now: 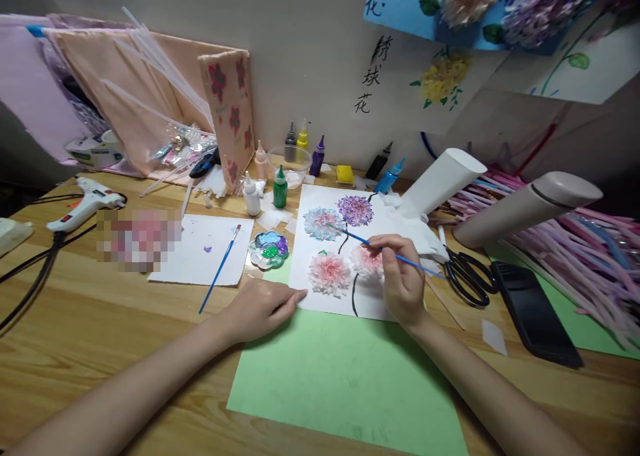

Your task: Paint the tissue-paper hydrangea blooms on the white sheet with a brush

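My right hand (406, 279) pinches a thin blue paintbrush (357, 237) with the fingers closed round its handle. The brush tip meets the edge of a light blue and pink paper flower (321, 223), one of several fluffy flowers on a white sheet (327, 307). A purple flower (356, 210) sits beside it, and a pink flower (329, 273) is below. Another pink flower (367, 261) is partly hidden by my right hand. Dark stems are painted between them. My left hand (265, 306) lies at the sheet's lower left corner, holding nothing, its fingertips touching the edge.
A paint palette (270, 250), a second paintbrush (220, 269) and paint bottles (281, 187) are left of the sheet. A glue gun (85, 206) lies farther left. Scissors (470, 279), a phone (537, 316) and a bottle (525, 209) lie right. Green paper (345, 383) spreads beneath.
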`<state>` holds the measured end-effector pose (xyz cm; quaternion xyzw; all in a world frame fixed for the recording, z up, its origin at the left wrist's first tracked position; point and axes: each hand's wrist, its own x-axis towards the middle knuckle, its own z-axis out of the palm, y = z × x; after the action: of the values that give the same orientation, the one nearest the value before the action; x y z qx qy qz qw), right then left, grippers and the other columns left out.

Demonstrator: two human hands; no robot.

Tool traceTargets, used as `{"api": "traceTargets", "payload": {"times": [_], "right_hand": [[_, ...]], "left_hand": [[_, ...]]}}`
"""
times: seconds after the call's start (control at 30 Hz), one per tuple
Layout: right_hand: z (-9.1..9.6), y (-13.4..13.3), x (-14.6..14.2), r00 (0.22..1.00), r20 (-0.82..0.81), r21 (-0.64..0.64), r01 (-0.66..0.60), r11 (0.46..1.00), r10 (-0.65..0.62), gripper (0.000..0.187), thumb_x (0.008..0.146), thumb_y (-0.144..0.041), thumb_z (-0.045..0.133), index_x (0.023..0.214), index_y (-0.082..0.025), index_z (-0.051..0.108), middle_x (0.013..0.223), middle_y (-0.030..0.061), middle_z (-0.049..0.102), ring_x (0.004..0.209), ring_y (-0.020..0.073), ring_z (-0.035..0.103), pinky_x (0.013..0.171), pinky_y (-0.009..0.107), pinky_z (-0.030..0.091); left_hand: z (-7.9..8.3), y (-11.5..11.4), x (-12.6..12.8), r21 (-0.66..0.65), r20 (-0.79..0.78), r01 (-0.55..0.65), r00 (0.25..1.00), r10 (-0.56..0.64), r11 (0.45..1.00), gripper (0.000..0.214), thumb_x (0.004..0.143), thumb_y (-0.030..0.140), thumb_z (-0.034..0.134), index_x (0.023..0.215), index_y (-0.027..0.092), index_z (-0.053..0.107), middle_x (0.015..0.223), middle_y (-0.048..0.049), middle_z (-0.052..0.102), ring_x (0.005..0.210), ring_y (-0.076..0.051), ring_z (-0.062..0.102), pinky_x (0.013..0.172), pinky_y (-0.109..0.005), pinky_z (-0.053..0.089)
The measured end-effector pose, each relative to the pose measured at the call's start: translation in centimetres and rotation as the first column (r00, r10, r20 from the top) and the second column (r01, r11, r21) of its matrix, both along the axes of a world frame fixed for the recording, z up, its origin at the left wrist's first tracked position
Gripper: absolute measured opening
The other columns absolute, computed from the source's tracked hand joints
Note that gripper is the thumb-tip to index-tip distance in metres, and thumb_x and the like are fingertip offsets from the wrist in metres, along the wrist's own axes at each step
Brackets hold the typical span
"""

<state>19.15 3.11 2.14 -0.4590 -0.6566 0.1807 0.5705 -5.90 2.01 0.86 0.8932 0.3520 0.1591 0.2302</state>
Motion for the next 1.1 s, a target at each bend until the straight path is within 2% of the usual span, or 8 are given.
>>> {"api": "traceTargets", "payload": {"times": [0.13, 0.2, 0.27, 0.6, 0.83, 0.97, 1.1], "right_hand": [[-2.2, -1.0, 1.2, 0.986, 0.150, 0.171, -0.094, 0.981, 0.068, 0.016, 0.087, -0.013, 0.043, 0.095, -0.022, 0.054, 0.086, 0.0037, 0.059, 0.083, 0.0186, 0.056, 0.076, 0.037, 0.044], [-2.6, -1.0, 1.5, 0.978, 0.192, 0.226, -0.129, 0.965, 0.086, 0.018, 0.085, -0.010, 0.042, 0.093, -0.022, 0.053, 0.081, 0.0028, 0.058, 0.077, 0.0178, 0.055, 0.071, 0.036, 0.043], [-2.7, -0.8, 1.6, 0.983, 0.165, 0.243, -0.114, 0.963, 0.075, 0.018, 0.085, -0.010, 0.039, 0.089, -0.022, 0.052, 0.076, 0.0021, 0.057, 0.073, 0.0172, 0.053, 0.066, 0.034, 0.041], [-2.9, -0.6, 1.4, 0.981, 0.160, 0.181, -0.140, 0.974, 0.111, 0.017, 0.087, -0.013, 0.036, 0.085, -0.021, 0.051, 0.075, 0.0026, 0.055, 0.071, 0.0175, 0.052, 0.066, 0.035, 0.039], [-3.4, -0.4, 1.3, 0.992, 0.040, 0.168, -0.121, 0.978, 0.116, 0.018, 0.090, -0.019, 0.034, 0.085, -0.022, 0.051, 0.076, 0.0018, 0.055, 0.070, 0.0171, 0.054, 0.069, 0.036, 0.041], [-3.5, -0.3, 1.3, 0.988, 0.075, 0.122, -0.144, 0.982, 0.135, 0.016, 0.091, -0.021, 0.035, 0.087, -0.022, 0.050, 0.077, 0.0025, 0.056, 0.072, 0.0177, 0.055, 0.070, 0.037, 0.041], [-3.6, -0.3, 1.3, 0.995, 0.028, 0.133, -0.101, 0.986, 0.099, 0.017, 0.091, -0.021, 0.035, 0.086, -0.022, 0.051, 0.078, 0.0025, 0.056, 0.072, 0.0178, 0.054, 0.072, 0.038, 0.041]], "left_hand": [[0.2, 0.1, 0.0, -0.034, 0.021, 0.004, 1.000, -0.004, 0.999, 0.037, 0.097, 0.027, 0.033, 0.100, 0.015, 0.068, 0.070, -0.0030, 0.068, 0.060, -0.012, 0.059, 0.055, -0.023, 0.033], [0.3, 0.1, -0.1, -0.038, 0.020, 0.002, 1.000, -0.001, 0.999, 0.035, 0.096, 0.025, 0.035, 0.102, 0.015, 0.068, 0.070, -0.0025, 0.068, 0.058, -0.011, 0.058, 0.054, -0.023, 0.033], [0.2, 0.1, -0.1, -0.045, 0.027, -0.003, 1.000, 0.004, 0.999, 0.034, 0.096, 0.024, 0.036, 0.104, 0.015, 0.068, 0.072, -0.0025, 0.069, 0.060, -0.011, 0.059, 0.055, -0.022, 0.034], [0.3, 0.3, 0.0, -0.054, 0.037, -0.001, 0.999, 0.003, 0.999, 0.033, 0.096, 0.025, 0.037, 0.106, 0.016, 0.068, 0.073, -0.0022, 0.070, 0.061, -0.011, 0.060, 0.056, -0.022, 0.036], [0.4, 0.2, 0.0, -0.045, -0.006, 0.005, 1.000, -0.005, 0.999, 0.036, 0.096, 0.025, 0.034, 0.105, 0.016, 0.068, 0.069, -0.0022, 0.068, 0.058, -0.011, 0.057, 0.055, -0.022, 0.034], [0.3, 0.2, 0.0, -0.045, -0.014, 0.005, 1.000, -0.005, 0.999, 0.037, 0.097, 0.026, 0.033, 0.104, 0.016, 0.068, 0.068, -0.0021, 0.066, 0.058, -0.011, 0.056, 0.055, -0.023, 0.033], [0.3, 0.2, 0.0, -0.044, -0.018, -0.002, 1.000, 0.001, 0.999, 0.040, 0.098, 0.029, 0.031, 0.102, 0.015, 0.068, 0.066, -0.0023, 0.064, 0.057, -0.012, 0.055, 0.055, -0.023, 0.033]]}}
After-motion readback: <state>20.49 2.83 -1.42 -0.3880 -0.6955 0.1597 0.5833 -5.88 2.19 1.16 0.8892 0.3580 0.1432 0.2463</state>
